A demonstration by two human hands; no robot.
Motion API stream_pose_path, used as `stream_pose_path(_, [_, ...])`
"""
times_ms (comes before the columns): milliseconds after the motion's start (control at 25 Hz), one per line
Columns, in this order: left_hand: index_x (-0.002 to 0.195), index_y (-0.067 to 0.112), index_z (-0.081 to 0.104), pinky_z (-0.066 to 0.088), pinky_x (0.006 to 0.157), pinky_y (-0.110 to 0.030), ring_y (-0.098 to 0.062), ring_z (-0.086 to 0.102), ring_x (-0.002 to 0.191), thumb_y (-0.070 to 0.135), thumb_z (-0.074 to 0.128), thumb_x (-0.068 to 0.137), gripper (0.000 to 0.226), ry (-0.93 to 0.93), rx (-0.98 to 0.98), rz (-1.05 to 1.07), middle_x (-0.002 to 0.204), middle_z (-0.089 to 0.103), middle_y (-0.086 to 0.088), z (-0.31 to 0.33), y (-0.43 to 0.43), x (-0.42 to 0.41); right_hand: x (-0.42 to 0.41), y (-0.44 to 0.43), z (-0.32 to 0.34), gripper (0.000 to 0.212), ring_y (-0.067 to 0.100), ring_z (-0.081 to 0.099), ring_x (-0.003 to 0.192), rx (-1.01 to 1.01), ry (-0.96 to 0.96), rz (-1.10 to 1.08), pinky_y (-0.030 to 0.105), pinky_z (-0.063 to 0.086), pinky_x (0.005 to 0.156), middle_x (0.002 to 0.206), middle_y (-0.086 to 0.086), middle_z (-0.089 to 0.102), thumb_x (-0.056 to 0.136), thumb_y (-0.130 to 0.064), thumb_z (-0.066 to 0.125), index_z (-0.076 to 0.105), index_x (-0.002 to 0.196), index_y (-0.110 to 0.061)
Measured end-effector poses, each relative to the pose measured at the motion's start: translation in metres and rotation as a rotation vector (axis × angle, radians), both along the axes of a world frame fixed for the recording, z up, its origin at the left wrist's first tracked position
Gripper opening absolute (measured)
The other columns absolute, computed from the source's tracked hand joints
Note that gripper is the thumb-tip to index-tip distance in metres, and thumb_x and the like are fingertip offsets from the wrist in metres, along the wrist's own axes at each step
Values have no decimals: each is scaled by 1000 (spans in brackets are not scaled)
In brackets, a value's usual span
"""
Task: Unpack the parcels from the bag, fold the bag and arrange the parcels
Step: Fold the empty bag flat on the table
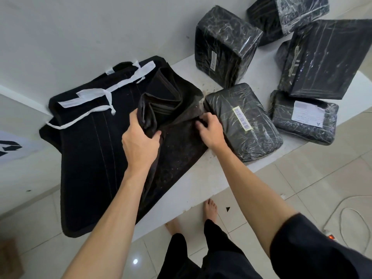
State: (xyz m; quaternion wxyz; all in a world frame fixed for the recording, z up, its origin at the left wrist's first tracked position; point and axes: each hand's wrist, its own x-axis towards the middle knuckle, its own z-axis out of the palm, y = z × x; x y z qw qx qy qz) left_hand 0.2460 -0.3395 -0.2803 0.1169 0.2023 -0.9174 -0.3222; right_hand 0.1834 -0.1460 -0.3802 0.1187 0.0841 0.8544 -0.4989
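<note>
A large black fabric bag [90,150] with white straps [100,93] lies flat on the white table [201,178], part of it hanging over the front edge. My left hand [141,141] grips a bunched fold of the bag near its middle. My right hand [209,131] pinches the bag's right edge, beside a flat black wrapped parcel [247,125] with a barcode label. More black plastic-wrapped parcels stand behind: an upright block [225,47], a large flat one [326,59], one at the far back [287,15], and a low one with a white label [306,121].
A white wall [80,27] rises behind the table. Tiled floor [302,182] lies in front, with my bare feet [209,208] on it. A white cable and a power strip [332,237] lie at the right. A cardboard box corner [10,256] sits lower left.
</note>
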Motion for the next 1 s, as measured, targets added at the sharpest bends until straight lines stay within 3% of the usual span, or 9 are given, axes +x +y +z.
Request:
stream_pose_path(160, [138, 16, 50, 44, 92, -25, -28, 70, 106, 14, 84, 81, 65, 81, -121, -10, 112, 73, -5, 6, -14, 10, -7, -5, -23, 61, 21, 56, 112, 62, -128, 92, 40, 49, 102, 131, 7, 55, 89, -26, 80, 42, 135, -12])
stream_pose_path(320, [139, 14, 52, 52, 85, -35, -32, 70, 102, 8, 79, 83, 62, 122, -227, -55, 117, 71, -8, 1, -13, 24, 19, 17, -27, 23, 29, 71, 86, -119, -311, 13, 37, 60, 67, 104, 12, 73, 96, -22, 73, 68, 115, -9])
stream_pose_path(360, [138, 13, 53, 55, 82, -41, -33, 69, 100, 2, 77, 80, 63, 126, -270, -127, 117, 71, -8, -10, -4, 35, 35, 17, -21, 9, 26, 65, 71, -219, -332, -12, 31, 53, 53, 89, 10, 69, 98, -14, 69, 67, 103, -8])
stream_pose_path(440, [136, 10, 57, 59, 78, -42, -30, 70, 97, -6, 73, 79, 62, 112, -362, -317, 115, 70, -8, -41, 10, 60, 68, 17, -24, 17, 22, 47, 58, -391, -401, -48, 27, 37, 44, 67, 7, 53, 97, 6, 53, 55, 84, -5])
stream_pose_path(520, [138, 8, 57, 59, 87, -41, -27, 69, 105, -10, 75, 76, 66, 28, -345, -455, 121, 69, -7, -73, 18, 76, 98, 22, -34, 19, 25, 54, 63, -530, -475, -224, 29, 45, 48, 70, 10, 61, 98, 7, 48, 58, 85, -3])
stream_pose_path(600, [145, 13, 51, 48, 108, -49, -25, 61, 125, -7, 81, 70, 83, -164, -304, -558, 137, 63, -4, -95, 29, 82, 116, 30, -42, 26, 32, 71, 87, -744, -574, -443, 40, 61, 73, 103, 15, 77, 108, -25, 49, 70, 108, -10])
stream_pose_path(720, [156, 26, 38, 27, 121, -57, -23, 36, 149, 21, 80, 84, 84, -428, -212, -737, 159, 43, 3, -105, 37, 86, 120, 38, -43, 65, 36, 71, 113, -851, -603, -496, 55, 59, 96, 127, 9, 73, 98, -71, 44, 65, 136, -22])
stream_pose_path(880, [147, 20, 54, 42, 112, -25, -7, 58, 127, 11, 70, 95, 55, -186, 317, -481, 136, 63, 10, -74, 26, 91, 100, 37, -41, 42, 31, 64, 125, -500, -413, -209, 59, 57, 101, 138, 4, 66, 107, -23, 55, 52, 148, -21])
stream_pose_path(1000, [146, 23, 53, 40, 112, -26, -7, 57, 128, 16, 67, 97, 51, -35, 309, -402, 138, 63, 10, -62, 51, 76, 94, 33, -32, 34, 39, 67, 121, -469, -478, -77, 57, 58, 99, 131, 17, 70, 106, -3, 49, 58, 139, -7])
